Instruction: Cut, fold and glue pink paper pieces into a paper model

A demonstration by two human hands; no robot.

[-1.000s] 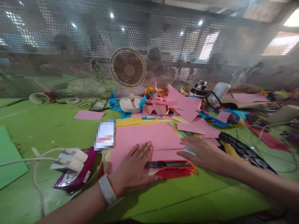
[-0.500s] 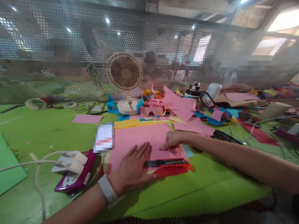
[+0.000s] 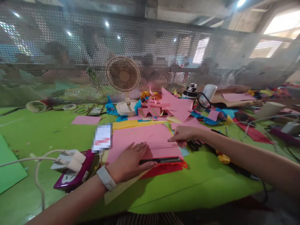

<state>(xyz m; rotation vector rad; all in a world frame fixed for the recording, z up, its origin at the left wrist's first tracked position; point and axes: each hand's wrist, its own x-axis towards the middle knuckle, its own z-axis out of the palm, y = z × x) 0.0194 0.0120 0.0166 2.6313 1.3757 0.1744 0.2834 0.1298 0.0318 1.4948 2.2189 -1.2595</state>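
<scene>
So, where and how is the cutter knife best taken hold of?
Probably by the right part of the cutter knife, the right hand coming from the right: it lies flat, lengthwise from left to right, and its orange-red end is uncovered, while the thumb of the left hand is at the other end. Whether the blade is out, I cannot tell.

I look in on a craft workshop: paper scraps (image 3: 177, 107) and a box cutter (image 3: 167, 160) on the desk (image 3: 187, 193), perforated screen (image 3: 150, 43) at twelve o'clock.

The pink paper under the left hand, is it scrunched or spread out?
Spread out: the pink paper lies flat beneath the left hand.
</scene>
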